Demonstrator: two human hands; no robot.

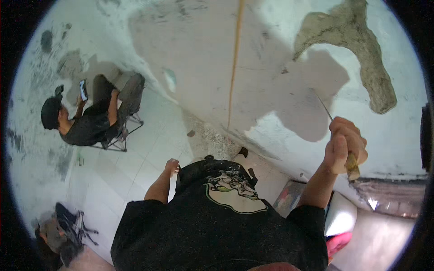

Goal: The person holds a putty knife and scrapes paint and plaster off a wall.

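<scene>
My right hand [347,143] is raised in front of the wall and closed round the wooden handle of a trowel [352,168]. Its thin blade, seen almost edge-on, points up and left toward a smooth grey patch [298,108] on the wall; whether it touches cannot be made out. Above and to the right, a thick band of rough, brownish-grey mortar [377,79] curves over the pale wall [334,56]. Low at my left side hangs my left hand [172,166], its fingers loosely apart and nothing visible in it.
On the left, a person [86,117] sits on a folding stool [124,140] holding a phone [83,90]. Rubble [214,140] lies along the wall's foot on the tiled floor [144,176]. A brownish ledge [389,194] is at right; dark folded gear [74,226] stands lower left.
</scene>
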